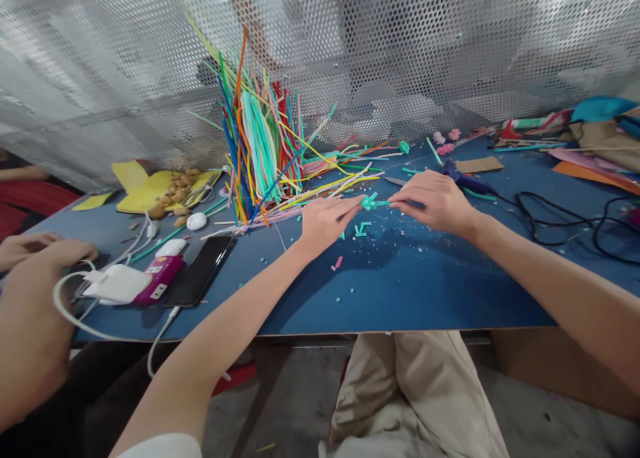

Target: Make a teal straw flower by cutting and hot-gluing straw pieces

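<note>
A teal pipe-cleaner cluster (369, 201), with short bits sticking out around a stem, is held between both hands above the table. My left hand (326, 223) pinches its left end with the fingertips. From the other side, my right hand (436, 201) is closed on the stem, with thumb and fingers together. Below them lie cut teal pipe-cleaner bits (362, 229) and a small pink scrap (339, 263). The metal tip of a tool (395, 181) shows beside the right hand's fingers; the rest of it is hidden.
Upright pipe-cleaner bundles (263, 145) stand against the perforated metal screen (400, 51). A glue gun (463, 178) and black cable (545, 228) lie at right. Left are a phone (201, 271), white charger (117, 283), yellow sheets (145, 191) and another person's hand (60, 255).
</note>
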Demonstrator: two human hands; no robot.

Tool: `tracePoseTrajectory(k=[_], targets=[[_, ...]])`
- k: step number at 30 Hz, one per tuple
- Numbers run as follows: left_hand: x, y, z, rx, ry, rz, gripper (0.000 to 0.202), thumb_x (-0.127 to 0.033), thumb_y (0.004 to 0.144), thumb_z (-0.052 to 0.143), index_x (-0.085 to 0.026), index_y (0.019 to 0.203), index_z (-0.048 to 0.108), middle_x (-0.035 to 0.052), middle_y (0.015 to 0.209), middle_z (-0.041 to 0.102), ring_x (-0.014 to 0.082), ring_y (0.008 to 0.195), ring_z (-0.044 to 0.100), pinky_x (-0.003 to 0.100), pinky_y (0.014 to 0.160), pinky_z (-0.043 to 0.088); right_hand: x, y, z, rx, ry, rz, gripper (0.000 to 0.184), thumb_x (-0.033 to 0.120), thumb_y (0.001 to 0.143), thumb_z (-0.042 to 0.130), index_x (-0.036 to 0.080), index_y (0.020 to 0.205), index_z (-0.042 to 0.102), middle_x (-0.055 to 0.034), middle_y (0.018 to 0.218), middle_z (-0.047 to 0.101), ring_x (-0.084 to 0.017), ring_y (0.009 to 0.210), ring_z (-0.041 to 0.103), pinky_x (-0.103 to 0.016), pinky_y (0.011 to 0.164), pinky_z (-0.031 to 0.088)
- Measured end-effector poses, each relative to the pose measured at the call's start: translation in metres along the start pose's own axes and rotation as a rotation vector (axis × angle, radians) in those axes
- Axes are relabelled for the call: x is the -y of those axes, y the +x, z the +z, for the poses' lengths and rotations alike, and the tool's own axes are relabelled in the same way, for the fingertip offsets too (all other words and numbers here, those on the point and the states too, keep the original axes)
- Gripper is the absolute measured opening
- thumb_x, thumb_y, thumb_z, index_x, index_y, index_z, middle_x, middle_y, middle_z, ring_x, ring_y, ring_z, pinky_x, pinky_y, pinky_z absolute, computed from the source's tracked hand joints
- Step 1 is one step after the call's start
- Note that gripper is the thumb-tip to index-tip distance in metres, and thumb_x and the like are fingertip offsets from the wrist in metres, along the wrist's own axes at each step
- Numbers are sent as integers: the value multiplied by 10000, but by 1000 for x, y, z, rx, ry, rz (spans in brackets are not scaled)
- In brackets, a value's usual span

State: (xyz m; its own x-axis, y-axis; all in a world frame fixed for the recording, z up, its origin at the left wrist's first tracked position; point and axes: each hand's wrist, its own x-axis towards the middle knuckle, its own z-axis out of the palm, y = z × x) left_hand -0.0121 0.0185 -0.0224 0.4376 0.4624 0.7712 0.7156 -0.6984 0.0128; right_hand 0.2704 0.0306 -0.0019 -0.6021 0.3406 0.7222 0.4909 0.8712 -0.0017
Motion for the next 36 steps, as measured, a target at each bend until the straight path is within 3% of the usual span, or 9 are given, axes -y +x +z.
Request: tracePoseTrajectory(k=[9, 16, 28, 36], targets=[[1, -2, -2, 93, -30, 10, 206, -380, 1009, 582, -347, 1113, 757, -41, 1023, 794, 126, 872, 746, 299, 780, 534, 12, 1, 0, -99, 71, 77, 177, 277, 941, 621, 242, 1049, 757, -32, 981, 780, -187, 911, 718, -351, 833, 575], [-1, -3, -3, 113, -72, 51, 224, -385, 1037, 533, -343, 1127, 734, -57, 1056, 787, 116, 862, 722, 299, 795, 499, 15, 1, 2, -60, 16, 14, 219, 272, 950, 632, 271, 1131, 755, -22, 1034, 785, -168, 884, 727, -325, 803, 575], [-7, -2, -6, 178, -51, 11, 265, -387, 1042, 510, -336, 1157, 743, -47, 1091, 780, 145, 934, 740, 308, 824, 508, 23, 6, 1, -77, 10, 29, 111, 271, 911, 655, 270, 925, 765, 9, 912, 784, -168, 831, 717, -320, 780, 560], [-8, -1, -8, 138, 0, 38, 241, -398, 1032, 533, -366, 1136, 748, -79, 1047, 782, 132, 785, 736, 297, 691, 461, 28, 7, 3, -110, 46, 109, 109, 259, 877, 644, 252, 883, 753, 8, 738, 725, -163, 710, 661, -330, 704, 517]])
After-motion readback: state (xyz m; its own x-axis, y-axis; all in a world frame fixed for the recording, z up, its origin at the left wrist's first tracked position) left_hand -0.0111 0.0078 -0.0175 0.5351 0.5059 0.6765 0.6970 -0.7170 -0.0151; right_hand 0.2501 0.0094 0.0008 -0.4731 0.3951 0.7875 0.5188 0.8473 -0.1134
